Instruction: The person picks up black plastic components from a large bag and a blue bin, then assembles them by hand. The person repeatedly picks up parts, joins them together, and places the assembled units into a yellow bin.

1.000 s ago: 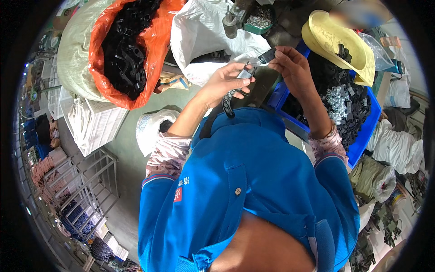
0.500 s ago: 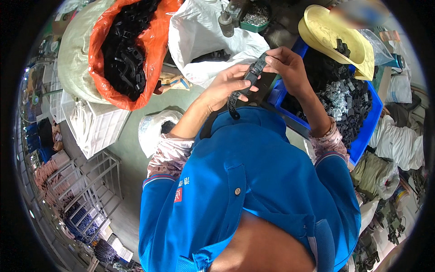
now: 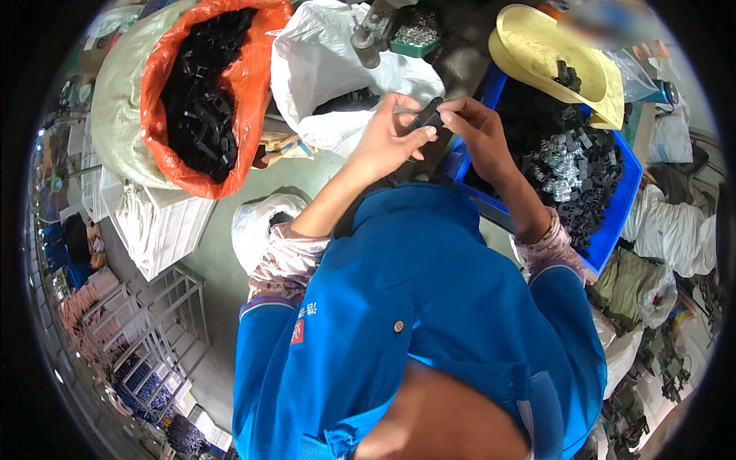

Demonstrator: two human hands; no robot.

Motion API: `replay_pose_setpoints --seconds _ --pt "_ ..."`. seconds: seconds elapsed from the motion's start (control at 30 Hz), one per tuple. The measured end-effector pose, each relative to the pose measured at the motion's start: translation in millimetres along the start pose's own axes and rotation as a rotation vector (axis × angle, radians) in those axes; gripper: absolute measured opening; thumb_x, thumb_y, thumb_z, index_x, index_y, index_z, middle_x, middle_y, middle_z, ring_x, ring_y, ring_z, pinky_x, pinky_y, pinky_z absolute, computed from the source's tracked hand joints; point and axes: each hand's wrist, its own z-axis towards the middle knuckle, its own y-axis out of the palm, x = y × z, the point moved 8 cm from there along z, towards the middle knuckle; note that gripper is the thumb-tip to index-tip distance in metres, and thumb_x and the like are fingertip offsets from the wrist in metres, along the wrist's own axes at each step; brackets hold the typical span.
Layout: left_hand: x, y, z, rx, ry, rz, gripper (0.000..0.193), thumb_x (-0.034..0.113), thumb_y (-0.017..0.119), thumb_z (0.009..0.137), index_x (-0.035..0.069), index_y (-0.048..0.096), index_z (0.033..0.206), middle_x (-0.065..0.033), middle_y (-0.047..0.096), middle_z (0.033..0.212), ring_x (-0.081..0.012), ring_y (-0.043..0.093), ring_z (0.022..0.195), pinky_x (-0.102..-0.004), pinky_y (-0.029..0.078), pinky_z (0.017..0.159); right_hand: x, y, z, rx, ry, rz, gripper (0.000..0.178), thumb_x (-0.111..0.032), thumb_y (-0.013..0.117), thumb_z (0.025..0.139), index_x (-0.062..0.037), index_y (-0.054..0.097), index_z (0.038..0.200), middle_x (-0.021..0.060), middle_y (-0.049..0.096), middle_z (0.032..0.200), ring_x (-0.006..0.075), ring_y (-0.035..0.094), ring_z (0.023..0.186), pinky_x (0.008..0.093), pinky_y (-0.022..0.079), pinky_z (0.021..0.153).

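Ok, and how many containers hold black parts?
4: the orange bag at upper left, the white sack beside it, the blue bin at right and the yellow tub at its far end. What the small white bag holds is unclear; others may be hidden.

Pretty plain grey floor (image 3: 222, 330) left of centre, metal rack (image 3: 170, 320) at lower left, plus little bright lights (image 3: 59, 376) dotted down the far-left edge.

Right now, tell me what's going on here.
A person's left hand and right hand both grip a slim black part. To the right, a blue bin holds loose black pieces and shiny metal pieces, with a yellow tub over its far end. An open orange bag of dark parts is at the left.
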Motion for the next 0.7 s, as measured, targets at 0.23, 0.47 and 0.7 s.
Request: replay_pose_setpoints --seconds 0.23,0.47,0.7 --pt "9.5 3.8 8.0 0.062 0.144 0.313 0.023 0.016 0.076 0.084 0.002 0.059 0.089 -0.0105 0.07 0.088 -0.0096 0.063 0.084 -0.0281 0.051 0.071 -28.3 -13.1 -11.0 0.086 -0.102 0.0 0.017 -0.007 0.064 0.09 -0.001 0.066 0.106 0.002 0.065 0.101 0.0096 0.057 0.095 0.0252 0.045 0.085" --pt "26.6 0.4 14.7 0.121 0.257 0.25 0.023 0.013 0.07 0.088 0.004 0.051 0.08 -0.0025 0.054 0.066 -0.0065 0.048 0.064 -0.0242 0.041 0.058 -134.9 -185.1 50.1 0.495 -0.174 -1.089 0.024 -0.021 0.063 0.087 -0.0027 0.07 0.101 0.0153 0.071 0.085 0.0245 0.07 0.077 0.0343 0.054 0.071" --pt "29.4 10.7 21.7 0.086 0.339 0.239 0.029 0.016 0.072 0.087 0.004 0.049 0.075 -0.0049 0.055 0.076 -0.0102 0.05 0.072 -0.0261 0.042 0.065 -76.8 -224.4 111.5 0.186 0.134 -1.86 0.021 -0.01 0.056 0.082 -0.0025 0.068 0.098 0.0222 0.069 0.096 0.0394 0.066 0.094 0.0474 0.053 0.076"
